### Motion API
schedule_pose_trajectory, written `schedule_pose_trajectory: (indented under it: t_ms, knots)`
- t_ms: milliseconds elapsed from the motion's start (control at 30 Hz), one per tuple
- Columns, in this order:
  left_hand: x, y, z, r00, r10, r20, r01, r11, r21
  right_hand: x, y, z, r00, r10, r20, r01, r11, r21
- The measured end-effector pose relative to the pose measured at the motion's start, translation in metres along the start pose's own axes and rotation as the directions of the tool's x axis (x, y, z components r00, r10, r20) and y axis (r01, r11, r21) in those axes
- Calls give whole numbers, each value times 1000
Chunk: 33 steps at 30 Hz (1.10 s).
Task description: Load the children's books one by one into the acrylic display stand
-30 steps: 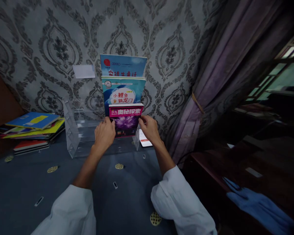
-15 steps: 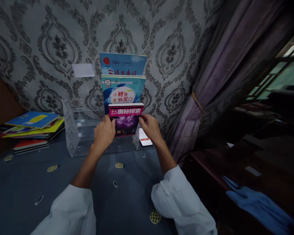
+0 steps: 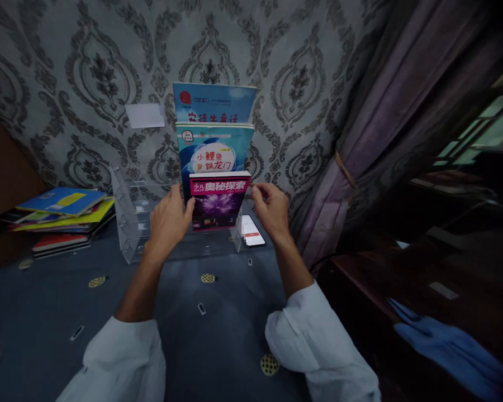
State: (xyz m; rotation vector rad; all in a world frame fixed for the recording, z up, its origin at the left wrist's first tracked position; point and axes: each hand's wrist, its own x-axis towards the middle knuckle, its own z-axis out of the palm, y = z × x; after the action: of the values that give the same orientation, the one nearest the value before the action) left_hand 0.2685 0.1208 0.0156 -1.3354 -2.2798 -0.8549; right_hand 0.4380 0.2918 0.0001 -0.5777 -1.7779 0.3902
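Note:
A small magenta and purple book [image 3: 218, 204] stands in the lowest, front tier of a clear stepped rack [image 3: 126, 223]. Behind it rise a teal book [image 3: 216, 148] and, at the back, a taller blue book [image 3: 213, 100]. To the left of the small book is my left hand [image 3: 167, 218], thumb spread and close to the cover's left edge; whether it touches is unclear. My right hand [image 3: 272, 209] hovers just off the right edge, fingers loosely bent and holding nothing.
A pile of books [image 3: 67, 209] lies left of the rack. Beside the rack's right end rests a lit phone [image 3: 254, 231]. A tied purple curtain [image 3: 331, 218] hangs to the right, above a dark surface with blue cloth [image 3: 448, 346]. Patterned wallpaper is behind.
Both hands have let go of the small magenta book and parted outward, the right one farther from the cover. The book stays upright in the rack. The view has shifted slightly.

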Motion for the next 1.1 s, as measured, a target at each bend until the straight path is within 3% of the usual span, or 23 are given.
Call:
schedule_pose_trajectory:
  t_ms: [100, 233, 433, 567, 667, 767, 900, 1100]
  knots:
    - [3, -11, -9, 993, 17, -120, -24, 998, -56, -3, -16, -2, 993, 10, -122, 8, 990, 143]
    - [9, -36, -32, 961, -65, -270, 44, 996, -82, -8, -38, -5, 984, -60, -170, 98, 969, 225]
    - [16, -113, -69, 871, -306, -385, 349, 936, 45, -11, -51, -11, 960, -169, -223, 216, 954, 208]
    - [18, -175, -64, 876, -438, -202, 482, 819, 312, -9, -57, -16, 949, -204, -239, 255, 945, 204]
    - [21, -215, -51, 918, -394, -39, 366, 806, 465, -10, -62, -20, 946, -215, -244, 265, 944, 196]
    - [24, -246, -42, 911, -398, 107, 267, 767, 584, -10, -64, -22, 940, -233, -250, 284, 940, 191]
    - [27, -269, -41, 880, -437, 185, 231, 736, 636, -9, -63, -23, 935, -255, -245, 303, 934, 187]
    - [28, -275, -47, 890, -377, 257, 99, 709, 698, -9, -63, -23, 941, -249, -229, 292, 939, 180]
